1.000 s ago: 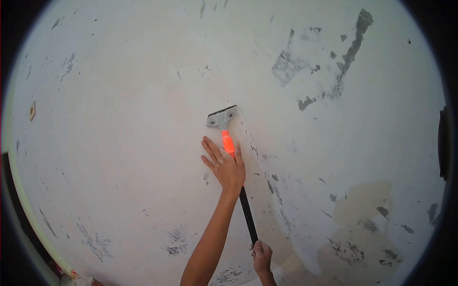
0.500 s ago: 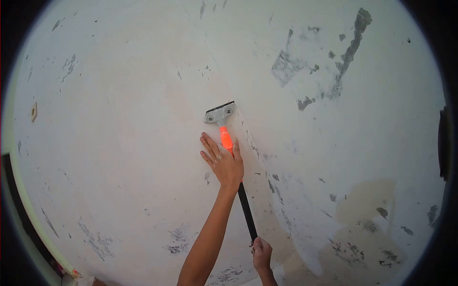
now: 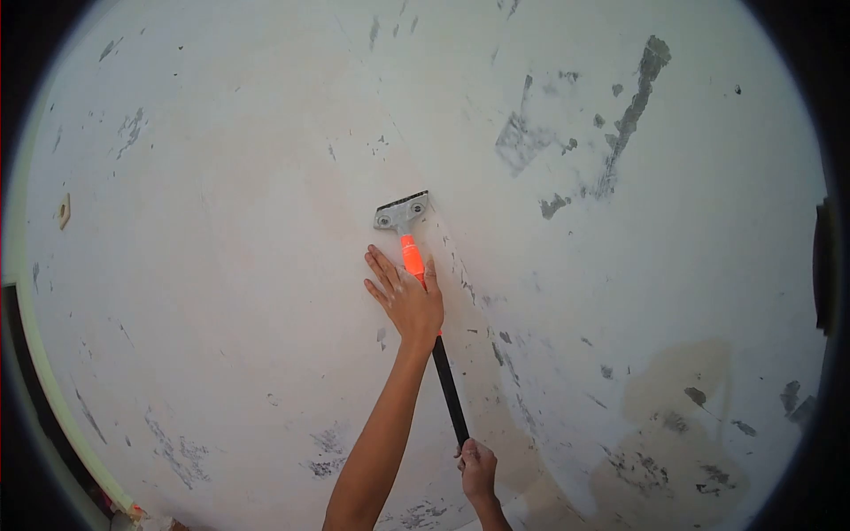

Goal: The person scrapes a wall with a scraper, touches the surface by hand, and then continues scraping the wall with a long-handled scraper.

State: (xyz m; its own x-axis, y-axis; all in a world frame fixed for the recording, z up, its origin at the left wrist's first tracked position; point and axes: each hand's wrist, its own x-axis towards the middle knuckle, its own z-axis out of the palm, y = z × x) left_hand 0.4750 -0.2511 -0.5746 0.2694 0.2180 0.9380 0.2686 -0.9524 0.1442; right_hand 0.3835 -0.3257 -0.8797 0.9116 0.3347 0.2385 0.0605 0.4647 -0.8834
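Note:
A long-handled scraper (image 3: 413,257) with a grey metal head, a dark blade edge and an orange neck lies against the white wall (image 3: 266,221). Its blade meets the wall near the middle of the view. My left hand (image 3: 407,301) rests flat over the handle just below the orange neck, fingers stretched out and spread to its left, thumb along its right side. The handle runs on under my palm as a black shaft (image 3: 449,385). At its lower end my right hand (image 3: 479,467) is wrapped round the shaft.
Grey bare patches (image 3: 639,106) mark the wall at upper right. A line of chipped coating (image 3: 469,283) runs beside the scraper. A small beige fitting (image 3: 65,211) is at far left, above a dark opening edged by a pale frame (image 3: 35,354). Tan stains (image 3: 677,380) show at lower right.
The camera view has tilted slightly, so the wall marks sit lower and further left. Against those marks, the scraper head has slid a little upward with both hands.

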